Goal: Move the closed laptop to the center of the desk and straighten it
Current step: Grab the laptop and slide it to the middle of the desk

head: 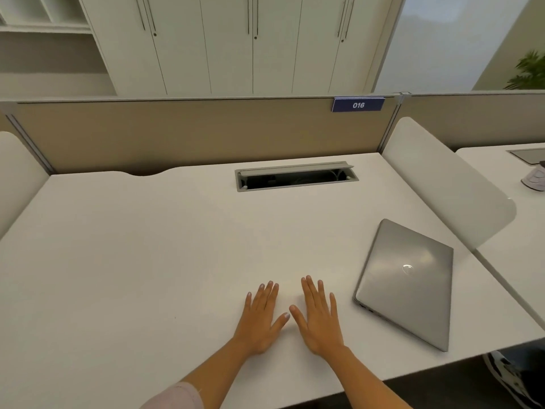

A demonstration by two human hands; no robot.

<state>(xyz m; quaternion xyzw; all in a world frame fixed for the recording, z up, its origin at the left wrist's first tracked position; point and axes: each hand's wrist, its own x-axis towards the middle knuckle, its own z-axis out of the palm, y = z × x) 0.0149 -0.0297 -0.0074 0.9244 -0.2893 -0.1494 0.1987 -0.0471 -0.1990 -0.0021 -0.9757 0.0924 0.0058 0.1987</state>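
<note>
A closed grey laptop (pixel 407 283) lies on the white desk (pixel 147 246) near its right front corner, turned askew to the desk's edges. My left hand (pixel 261 317) and my right hand (pixel 320 315) rest flat on the desk side by side, palms down, fingers spread, holding nothing. Both hands are left of the laptop; the right hand is about a hand's width from its near left edge, not touching it.
An open cable slot (pixel 296 176) is cut into the desk at the back. A beige partition (pixel 191 131) with a blue "016" tag (pixel 358 104) bounds the back. White side dividers (pixel 442 184) stand left and right. A neighbouring desk lies at the right.
</note>
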